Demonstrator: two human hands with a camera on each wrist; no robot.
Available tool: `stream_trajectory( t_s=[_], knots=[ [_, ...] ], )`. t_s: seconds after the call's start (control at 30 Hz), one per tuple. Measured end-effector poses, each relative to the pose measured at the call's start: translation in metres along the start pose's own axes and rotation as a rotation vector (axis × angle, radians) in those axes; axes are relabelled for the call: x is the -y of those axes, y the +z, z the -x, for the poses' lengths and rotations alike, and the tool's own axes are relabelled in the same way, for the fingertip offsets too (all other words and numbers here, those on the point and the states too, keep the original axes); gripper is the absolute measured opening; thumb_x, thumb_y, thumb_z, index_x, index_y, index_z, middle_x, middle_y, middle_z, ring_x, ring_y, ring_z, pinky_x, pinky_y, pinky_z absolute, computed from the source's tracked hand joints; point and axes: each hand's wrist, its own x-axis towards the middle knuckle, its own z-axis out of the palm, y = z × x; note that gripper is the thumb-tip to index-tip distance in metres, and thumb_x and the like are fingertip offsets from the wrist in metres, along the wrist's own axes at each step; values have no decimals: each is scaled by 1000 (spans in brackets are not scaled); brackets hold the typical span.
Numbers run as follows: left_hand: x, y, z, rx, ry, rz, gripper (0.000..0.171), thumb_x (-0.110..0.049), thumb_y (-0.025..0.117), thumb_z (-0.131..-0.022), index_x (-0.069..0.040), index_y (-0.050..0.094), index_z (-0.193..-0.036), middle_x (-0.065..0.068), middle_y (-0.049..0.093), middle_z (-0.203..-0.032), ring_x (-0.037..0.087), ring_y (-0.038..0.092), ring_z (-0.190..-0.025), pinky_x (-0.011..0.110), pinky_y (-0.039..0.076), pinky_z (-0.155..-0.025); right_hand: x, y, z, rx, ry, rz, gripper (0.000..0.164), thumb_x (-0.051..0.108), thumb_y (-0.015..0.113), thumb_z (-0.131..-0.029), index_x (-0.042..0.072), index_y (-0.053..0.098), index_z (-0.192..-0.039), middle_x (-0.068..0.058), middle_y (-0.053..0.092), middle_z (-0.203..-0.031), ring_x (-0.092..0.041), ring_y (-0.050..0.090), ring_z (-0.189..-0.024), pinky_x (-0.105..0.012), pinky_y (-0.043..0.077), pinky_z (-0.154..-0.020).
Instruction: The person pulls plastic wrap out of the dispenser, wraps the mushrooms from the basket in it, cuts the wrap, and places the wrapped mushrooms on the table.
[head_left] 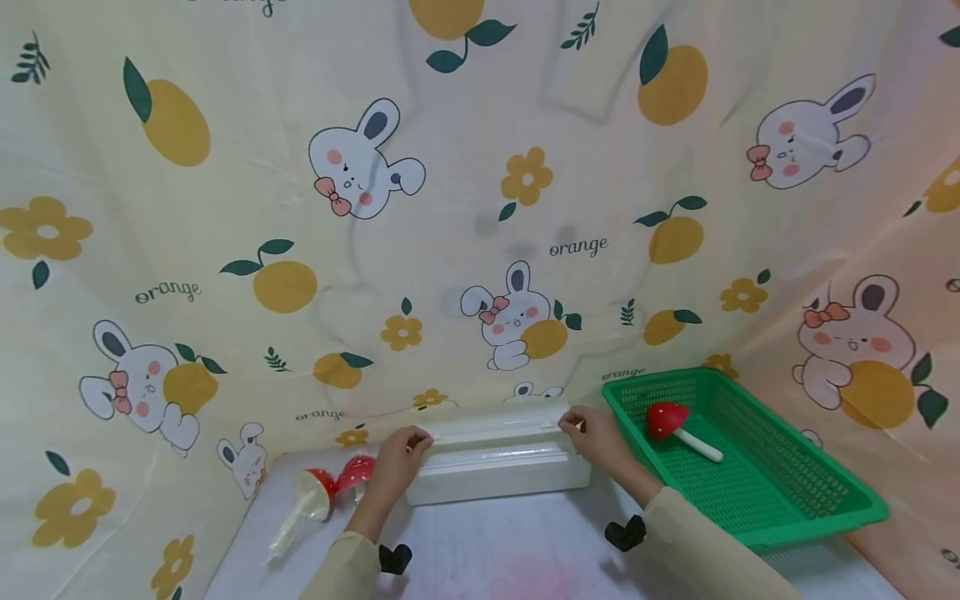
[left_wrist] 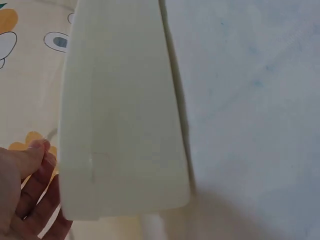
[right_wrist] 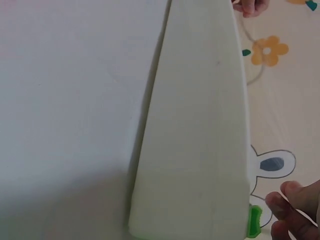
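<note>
A long white cling film box [head_left: 498, 487] stands on the table by the wall, its lid [head_left: 487, 417] raised. Shiny clear plastic film [head_left: 510, 456] shows faintly along its opening. At the box's left end my left hand [head_left: 397, 458] pinches thumb and fingertips together, seemingly on the film's edge. My right hand [head_left: 600, 437] pinches likewise at the right end. The film between the fingertips is hardly visible. Both wrist views show the box's smooth front [left_wrist: 130, 115], with the left fingers [left_wrist: 37, 150] and right fingers [right_wrist: 285, 200] beside its upper edge.
Right of the box, a green basket [head_left: 825, 521] holds a red-capped toy mushroom [head_left: 667, 421] with a white stem. Two more toy mushrooms lie at the left, one [head_left: 315, 492] with clear film trailing from it, the other [head_left: 356, 471] partly behind my left hand. A patterned cloth [head_left: 450, 208] hangs behind.
</note>
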Motion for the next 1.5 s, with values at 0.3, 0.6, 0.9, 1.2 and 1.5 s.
stream_trajectory(
  t_s=[0.3, 0.6, 0.9, 1.2, 1.5],
  knots=[
    [-11, -9, 2, 11, -33, 42, 5, -22, 68, -97, -19, 70, -101, -3, 65, -97, 15, 60, -90, 34, 55, -84, 5, -5, -3, 5, 44, 25, 5, 17, 69, -96, 15, 71, -100, 1, 67, -89, -19, 53, -80, -27, 49, -65],
    [-16, -16, -4, 11, -11, 64, 4, -21, 68, -96, -19, 69, -100, -3, 64, -96, 12, 62, -85, 30, 57, -78, 9, -15, -4, -20, 2, -2, 7, 17, 71, -95, 16, 72, -102, 1, 67, -91, -21, 52, -81, -30, 48, -65],
    [-26, -22, -5, -23, 42, 73, 4, -20, 67, -97, -18, 69, -100, -3, 64, -95, 11, 63, -84, 29, 57, -76, 13, -25, -5, -47, -61, -14, 9, 18, 69, -96, 16, 72, -104, 1, 68, -92, -20, 52, -79, -30, 48, -64],
    [-35, -27, -9, -82, 91, 85, 6, -18, 65, -98, -14, 68, -100, 0, 65, -97, 11, 65, -82, 30, 57, -76, 19, -34, -8, -84, -114, -27, 7, 18, 69, -96, 16, 72, -102, -1, 69, -90, -20, 53, -78, -26, 47, -63],
    [-43, -33, -10, -107, 105, 102, 4, -16, 65, -98, -13, 68, -99, -1, 64, -96, 12, 65, -82, 32, 58, -79, 26, -46, -11, -80, -124, -29, 9, 19, 69, -96, 15, 73, -103, 0, 69, -92, -19, 53, -80, -25, 48, -62]
  ],
)
